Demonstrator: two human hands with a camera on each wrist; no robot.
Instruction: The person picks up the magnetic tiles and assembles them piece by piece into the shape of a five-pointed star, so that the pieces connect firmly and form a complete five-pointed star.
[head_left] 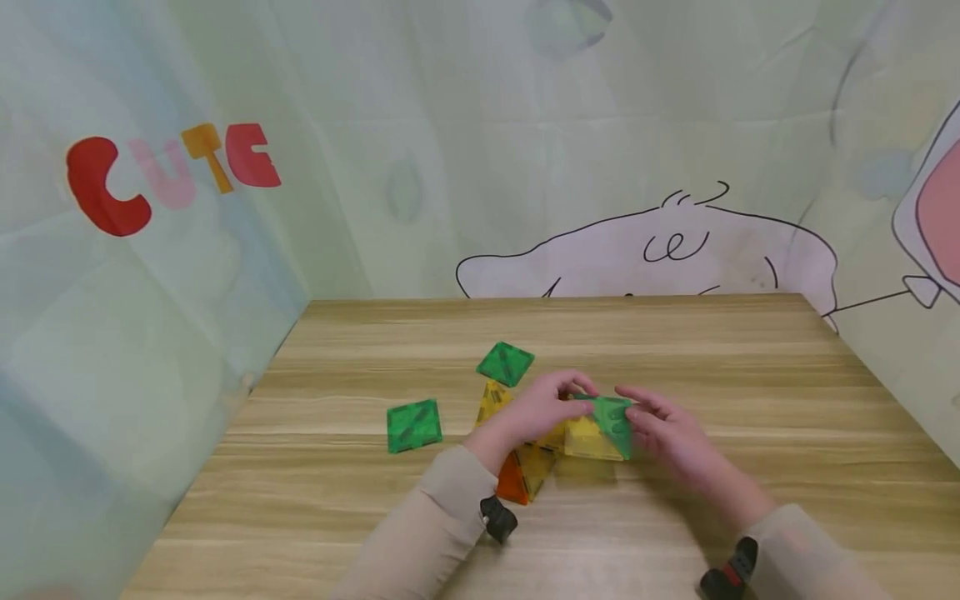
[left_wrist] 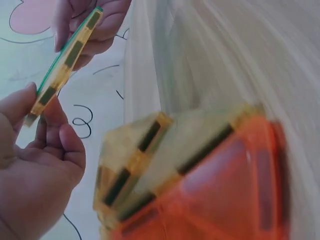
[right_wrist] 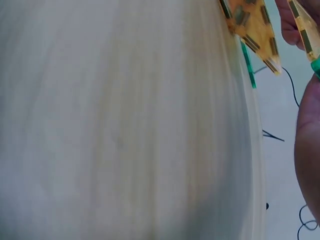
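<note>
Both hands hold a flat magnetic tile piece up above the table, a yellow tile [head_left: 588, 442] overlapped by a green tile [head_left: 617, 423]. My left hand [head_left: 542, 408] pinches its left edge between thumb and fingers, as the left wrist view shows at the piece's lower end [left_wrist: 49, 95]. At the opposite edge, my right hand [head_left: 670, 432] grips with thumb and fingertips. Beneath and beside the left wrist stands a built shape of yellow tiles [head_left: 491, 402] and an orange tile [head_left: 513, 481], partly hidden by that hand in the head view.
Two loose green tiles lie on the wooden table [head_left: 300, 500]: a square tile [head_left: 414, 426] to the left and another green tile [head_left: 506, 364] farther back. A printed cloth backdrop [head_left: 360, 167] rises behind the table. Dark wrist cameras [head_left: 498, 518] are strapped over both sleeves.
</note>
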